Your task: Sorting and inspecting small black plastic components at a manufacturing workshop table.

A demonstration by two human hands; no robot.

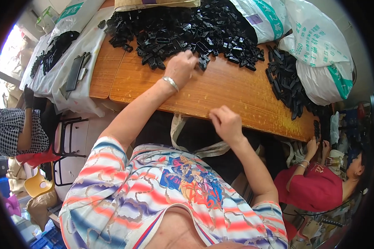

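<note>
A large heap of small black plastic parts lies across the far side of the wooden table. My left hand, with a bracelet at the wrist, is at the near edge of this heap. Its fingers are curled and slightly blurred beside a loose black part; whatever they hold is hidden. Over the table's front edge, my right hand has its fingers folded in toward the thumb, apart from the heap. I cannot make out anything in it.
White sacks stand at the far right beside longer black pieces. A phone lies on a plastic-covered table at left. One co-worker in red handles pieces at right; another in a checked top is at left.
</note>
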